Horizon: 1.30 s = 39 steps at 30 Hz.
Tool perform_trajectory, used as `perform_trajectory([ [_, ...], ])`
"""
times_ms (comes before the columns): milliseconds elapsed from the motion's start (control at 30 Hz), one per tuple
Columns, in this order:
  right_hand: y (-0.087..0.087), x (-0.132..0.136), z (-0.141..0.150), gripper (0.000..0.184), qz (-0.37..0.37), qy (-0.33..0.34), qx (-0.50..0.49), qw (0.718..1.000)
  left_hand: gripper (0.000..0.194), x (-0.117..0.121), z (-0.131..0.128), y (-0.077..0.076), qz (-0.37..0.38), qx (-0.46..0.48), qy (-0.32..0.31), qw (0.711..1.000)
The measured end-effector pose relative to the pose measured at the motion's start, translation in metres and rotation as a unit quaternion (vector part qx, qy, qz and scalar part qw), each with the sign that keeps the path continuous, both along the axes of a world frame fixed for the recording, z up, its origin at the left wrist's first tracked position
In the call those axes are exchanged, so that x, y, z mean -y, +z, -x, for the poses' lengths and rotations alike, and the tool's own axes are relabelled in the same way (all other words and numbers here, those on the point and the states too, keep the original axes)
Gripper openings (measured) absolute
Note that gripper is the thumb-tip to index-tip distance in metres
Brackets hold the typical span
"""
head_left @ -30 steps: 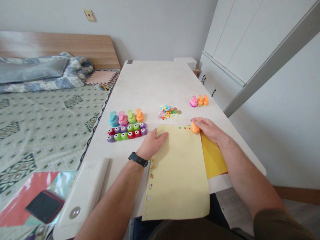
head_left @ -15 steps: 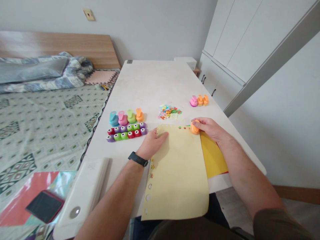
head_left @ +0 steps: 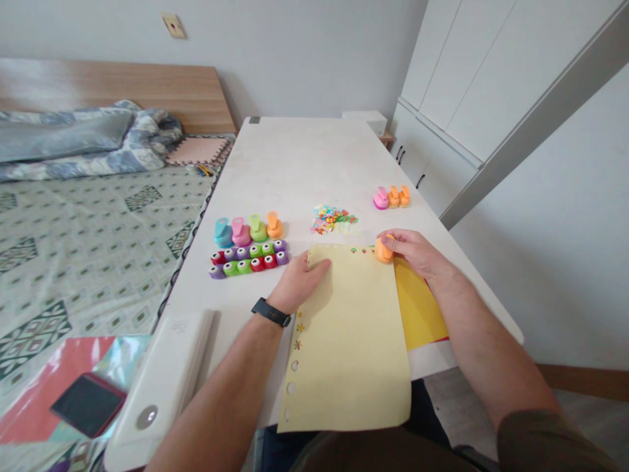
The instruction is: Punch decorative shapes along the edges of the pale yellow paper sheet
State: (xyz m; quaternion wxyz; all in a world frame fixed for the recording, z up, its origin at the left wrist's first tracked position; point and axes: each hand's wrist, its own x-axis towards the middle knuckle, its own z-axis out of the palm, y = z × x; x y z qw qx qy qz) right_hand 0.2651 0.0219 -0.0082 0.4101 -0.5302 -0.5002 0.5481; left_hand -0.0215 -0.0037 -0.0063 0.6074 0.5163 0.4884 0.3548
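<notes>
A pale yellow sheet of paper (head_left: 351, 341) lies on the white table (head_left: 295, 164), its near end hanging over the front edge. My left hand (head_left: 299, 282) rests flat on the sheet's far left corner, fingers stretched out. My right hand (head_left: 415, 252) is closed on a small orange paper punch (head_left: 383, 251) set on the sheet's far right corner. Small shapes are punched along the sheet's far and left edges. A darker yellow sheet (head_left: 420, 305) lies under it on the right.
Two rows of small punches (head_left: 248, 259) and larger coloured punches (head_left: 248, 229) stand left of the sheet. A pile of paper cut-outs (head_left: 334, 219) lies beyond it. Three punches (head_left: 390, 197) sit at the right. A white case (head_left: 162, 387) lies near left. A bed is at left.
My right hand with the orange punch has shifted very slightly on the sheet's corner. My left hand stays in place.
</notes>
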Motion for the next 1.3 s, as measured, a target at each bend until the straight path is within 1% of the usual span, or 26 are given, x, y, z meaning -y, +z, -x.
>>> perform_trajectory([
  [300,0.002,0.000,0.002,0.041,-0.014,-0.003,0.000,1.000,0.037,-0.001,0.000,-0.003,0.002,0.004,-0.003,1.000],
  [533,0.003,0.000,0.000,0.041,-0.006,-0.005,-0.002,1.000,0.038,-0.001,0.001,-0.003,-0.008,-0.012,0.006,1.000],
  [700,0.004,0.000,0.001,0.040,-0.004,-0.016,-0.012,1.000,0.038,-0.002,0.003,-0.008,-0.024,-0.021,-0.014,0.999],
  [833,0.005,0.001,0.001,0.039,-0.005,-0.014,-0.018,1.000,0.038,-0.002,0.004,-0.010,-0.023,-0.023,-0.012,0.999],
  [1067,0.004,0.001,0.000,0.037,-0.008,-0.007,-0.024,1.000,0.040,-0.002,0.003,-0.009,-0.020,-0.027,-0.006,0.999],
  [1300,0.001,-0.001,-0.001,0.033,-0.005,-0.009,-0.031,0.999,0.042,-0.004,0.004,-0.013,-0.022,-0.036,-0.008,0.999],
])
